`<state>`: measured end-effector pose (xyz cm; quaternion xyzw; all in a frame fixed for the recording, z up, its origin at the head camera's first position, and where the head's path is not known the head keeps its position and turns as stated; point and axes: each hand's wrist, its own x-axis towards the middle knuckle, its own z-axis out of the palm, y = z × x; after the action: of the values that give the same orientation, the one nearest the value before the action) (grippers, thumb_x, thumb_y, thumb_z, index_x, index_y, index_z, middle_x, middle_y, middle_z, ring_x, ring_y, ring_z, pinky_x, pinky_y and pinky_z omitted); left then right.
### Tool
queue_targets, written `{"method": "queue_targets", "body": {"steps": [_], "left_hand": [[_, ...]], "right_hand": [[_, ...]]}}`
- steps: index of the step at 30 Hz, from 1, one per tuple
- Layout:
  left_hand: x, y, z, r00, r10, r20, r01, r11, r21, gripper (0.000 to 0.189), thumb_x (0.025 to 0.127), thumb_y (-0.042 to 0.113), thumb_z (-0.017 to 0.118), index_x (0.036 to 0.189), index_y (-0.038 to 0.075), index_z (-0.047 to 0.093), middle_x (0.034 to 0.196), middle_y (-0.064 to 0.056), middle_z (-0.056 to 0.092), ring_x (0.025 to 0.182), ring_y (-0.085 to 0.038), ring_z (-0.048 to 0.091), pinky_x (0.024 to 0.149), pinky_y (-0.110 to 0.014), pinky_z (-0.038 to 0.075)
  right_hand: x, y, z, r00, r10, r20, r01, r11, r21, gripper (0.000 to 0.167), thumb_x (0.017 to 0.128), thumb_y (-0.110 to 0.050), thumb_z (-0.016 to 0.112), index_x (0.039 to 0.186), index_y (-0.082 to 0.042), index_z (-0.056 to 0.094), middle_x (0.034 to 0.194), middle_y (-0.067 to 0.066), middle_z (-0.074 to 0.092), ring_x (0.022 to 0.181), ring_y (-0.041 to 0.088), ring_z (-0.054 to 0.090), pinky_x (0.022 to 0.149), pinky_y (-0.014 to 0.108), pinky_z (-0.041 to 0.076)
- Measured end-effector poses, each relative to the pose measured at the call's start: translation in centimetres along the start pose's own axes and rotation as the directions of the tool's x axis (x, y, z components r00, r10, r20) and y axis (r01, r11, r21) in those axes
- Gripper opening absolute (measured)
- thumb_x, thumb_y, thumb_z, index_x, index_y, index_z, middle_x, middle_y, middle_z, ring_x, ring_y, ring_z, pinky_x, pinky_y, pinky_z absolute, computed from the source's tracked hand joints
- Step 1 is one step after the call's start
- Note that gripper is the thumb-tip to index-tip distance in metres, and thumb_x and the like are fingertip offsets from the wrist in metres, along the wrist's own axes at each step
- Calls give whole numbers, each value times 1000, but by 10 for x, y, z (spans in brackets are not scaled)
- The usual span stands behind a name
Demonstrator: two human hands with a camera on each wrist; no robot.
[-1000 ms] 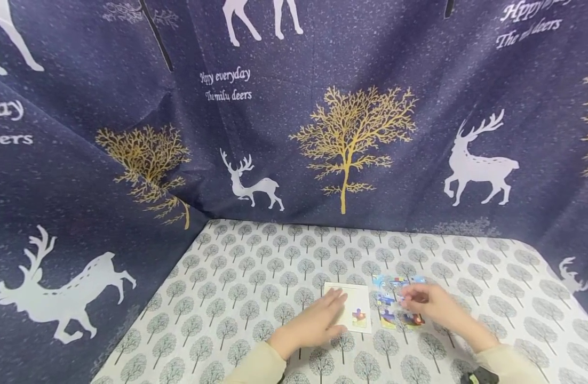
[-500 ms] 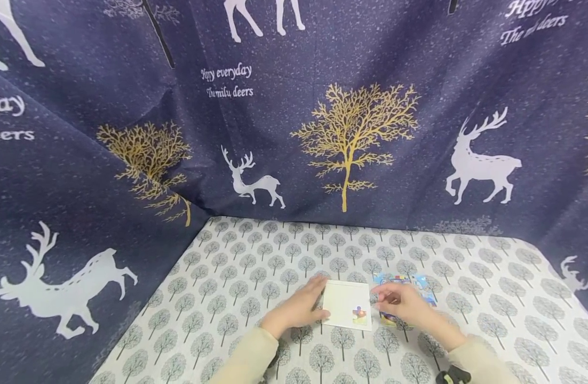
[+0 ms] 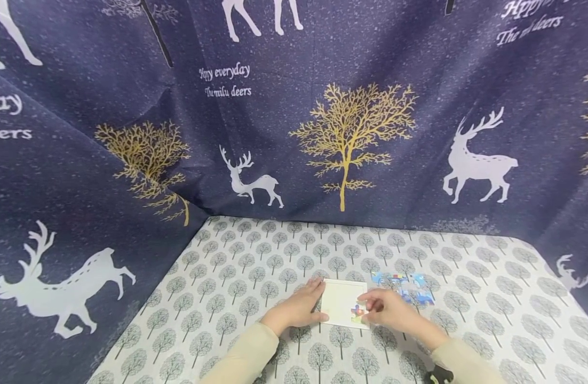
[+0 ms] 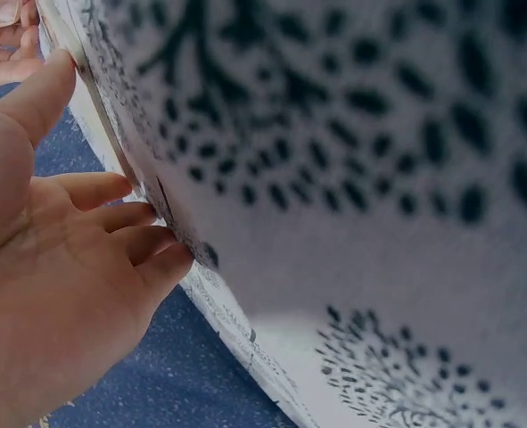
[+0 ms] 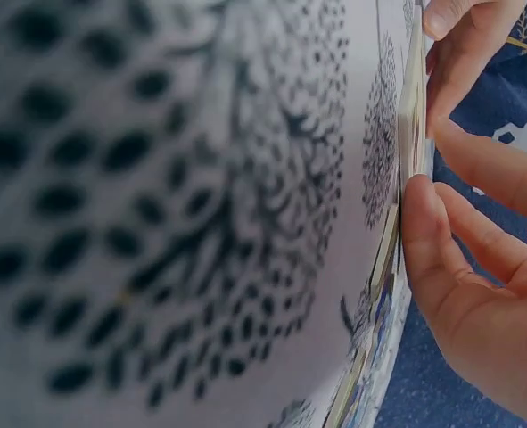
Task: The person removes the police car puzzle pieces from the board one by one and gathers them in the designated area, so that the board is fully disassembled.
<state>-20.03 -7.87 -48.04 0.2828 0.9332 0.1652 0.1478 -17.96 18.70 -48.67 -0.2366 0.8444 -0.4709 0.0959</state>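
Note:
A shallow white puzzle tray [image 3: 342,302] lies on the patterned cloth, a colourful puzzle piece [image 3: 357,313] set in its near right corner. My left hand [image 3: 298,305] rests along the tray's left side, fingers fairly straight at the far corner and thumb at the near edge. Over the right edge, right at that corner piece, my right hand [image 3: 389,309] pinches with thumb and forefinger; what lies between the fingertips is mostly hidden. In the right wrist view, the thumb [image 5: 424,209] sits against the tray's corner [image 5: 412,129].
Several loose puzzle pieces [image 3: 415,288], mainly blue, lie right of the tray, partly behind my right hand. The table's tree-print cloth [image 3: 236,266] extends around everything. A dark blue curtain [image 3: 294,133] with deer and trees hangs at the back and left.
My right hand has moved left from the loose pieces to the tray's near right corner. My left hand has shifted from over the tray to its left edge.

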Motion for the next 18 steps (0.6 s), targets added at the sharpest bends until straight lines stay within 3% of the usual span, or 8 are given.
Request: {"method": "queue_targets", "body": {"steps": [11,18], "left_hand": [[0,1,3,1000,-25,4,25,999,26,82,89,44,62,151,4,27,158,-13,20,145,-29,18,117,-43,21],[0,3,2,1000,-16,-13,16,999,42,82,88,43,63,150,2,28,158,-15,21,145,-31,20,116,-43,22]], "right_hand": [[7,0,8,999,42,6,-42,997,-60,34,71,-2,79,102,6,67,80,4,56,65,7,52,56,22,50],[8,1,8,1000,5,-24,-7,996,-87,32,67,-1,80,96,1,67,79,3,55,64,5,50,55,21,48]]}}
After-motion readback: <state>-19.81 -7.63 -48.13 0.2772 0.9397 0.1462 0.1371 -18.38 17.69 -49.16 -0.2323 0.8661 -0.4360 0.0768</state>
